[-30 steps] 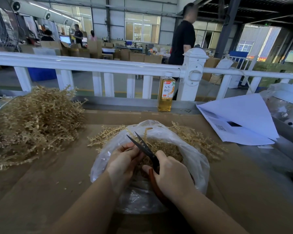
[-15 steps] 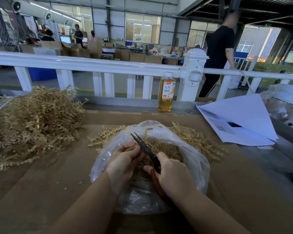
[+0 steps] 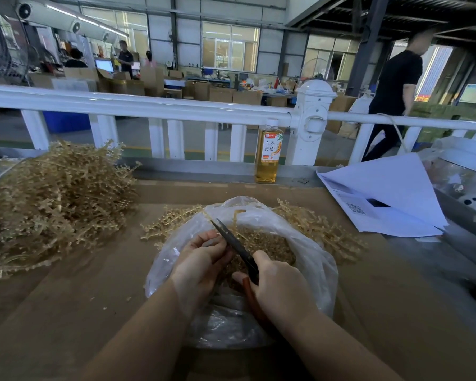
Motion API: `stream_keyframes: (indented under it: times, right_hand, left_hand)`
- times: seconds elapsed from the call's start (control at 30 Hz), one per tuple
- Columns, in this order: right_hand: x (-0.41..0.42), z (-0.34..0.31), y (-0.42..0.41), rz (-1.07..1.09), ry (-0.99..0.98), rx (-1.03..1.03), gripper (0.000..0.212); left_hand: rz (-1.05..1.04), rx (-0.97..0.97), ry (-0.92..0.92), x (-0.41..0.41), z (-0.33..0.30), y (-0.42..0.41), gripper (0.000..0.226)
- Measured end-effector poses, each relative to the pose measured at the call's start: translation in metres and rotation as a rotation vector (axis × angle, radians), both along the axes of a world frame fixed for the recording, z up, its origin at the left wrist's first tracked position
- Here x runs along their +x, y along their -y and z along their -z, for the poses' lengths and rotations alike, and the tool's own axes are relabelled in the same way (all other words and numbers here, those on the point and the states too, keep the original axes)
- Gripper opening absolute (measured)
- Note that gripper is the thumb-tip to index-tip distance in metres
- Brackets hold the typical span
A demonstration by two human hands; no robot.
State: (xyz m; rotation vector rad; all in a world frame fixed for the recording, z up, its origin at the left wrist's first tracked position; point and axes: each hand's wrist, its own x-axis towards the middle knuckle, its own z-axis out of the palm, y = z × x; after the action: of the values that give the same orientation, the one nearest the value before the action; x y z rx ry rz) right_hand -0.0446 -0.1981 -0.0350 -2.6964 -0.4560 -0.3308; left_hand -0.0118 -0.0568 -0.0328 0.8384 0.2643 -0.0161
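Red-handled scissors (image 3: 237, 246): find gripped in right hand (image 3: 280, 287), fingers curled round the handle, blades almost together and pointing away over the open bag (image 3: 319, 259). Find left hand (image 3: 201, 259) just beside the blades, fingers curled as if pinching a small sprig, itself hidden behind the fingers. Expect the main hazard at that pinch, with fingertips touching or nearly touching the cutting edge: risk a nick by closing the blades before drawing the fingers back. Keep the pinch well behind the cut line. Expect a second fault from a slipping sprig: twisting between the blades, tearing instead of shearing, or dropping uncut among the trimmings (image 3: 264, 240) in the bag. Watch for cut bits springing past the bag rim onto the worktop (image 3: 66, 298) and mixing with uncut stock (image 3: 171, 224) lying just behind the bag. Avoid snagging the thin bag film with the blade tips, tearing it and spilling the trimmings. Leave the large pile (image 3: 52, 199) at far left, the bottle (image 3: 267, 152) and the papers (image 3: 390, 196) alone, all well apart from the cut.
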Motion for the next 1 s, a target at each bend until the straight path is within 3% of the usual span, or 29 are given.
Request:
stream_keyframes:
  times: [0.57,0.67,0.77,0.87,1.0]
  right_hand:
    - [0.000,-0.007,0.006,0.063,0.004,0.139,0.033]
    - [-0.001,-0.007,0.005,0.066,-0.014,0.132,0.034]
    - [-0.001,-0.007,0.005,0.059,-0.027,0.129,0.035]
    - [-0.003,-0.008,0.006,0.051,-0.028,0.127,0.035]
    - [-0.004,-0.009,0.007,0.052,-0.005,0.145,0.033]
  left_hand:
    - [0.075,-0.012,-0.023,-0.001,-0.004,-0.006,0.039]
    - [0.070,-0.002,-0.038,-0.003,-0.008,-0.005,0.030]
    - [0.052,0.005,-0.050,-0.002,-0.008,-0.006,0.008]
    - [0.047,0.050,-0.072,0.001,-0.004,-0.003,0.003]
    - [0.040,0.044,-0.080,0.001,-0.004,-0.002,0.013]
